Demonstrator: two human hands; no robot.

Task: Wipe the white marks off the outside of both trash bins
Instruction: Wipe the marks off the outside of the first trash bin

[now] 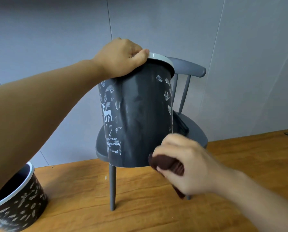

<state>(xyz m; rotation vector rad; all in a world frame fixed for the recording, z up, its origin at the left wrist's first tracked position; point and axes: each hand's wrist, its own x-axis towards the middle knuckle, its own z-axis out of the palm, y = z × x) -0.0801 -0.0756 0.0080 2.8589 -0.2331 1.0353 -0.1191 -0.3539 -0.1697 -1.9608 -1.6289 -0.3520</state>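
A dark grey trash bin [139, 114] with a white rim is held up in front of me, tilted. My left hand [121, 57] grips its rim at the top. White marks run down its left and right sides, beside a printed white deer and lettering; the middle strip looks smeared and mostly dark. My right hand [185, 163] holds a dark brown cloth [166, 163] against the bin's lower right edge. A second, black trash bin [21, 206] with a white rim and many white marks stands on the floor at the lower left.
A grey chair [191, 131] stands behind the held bin, with a dark object lying on its seat. The floor [156, 206] is orange-brown wood. A pale grey panelled wall [223, 47] closes off the back.
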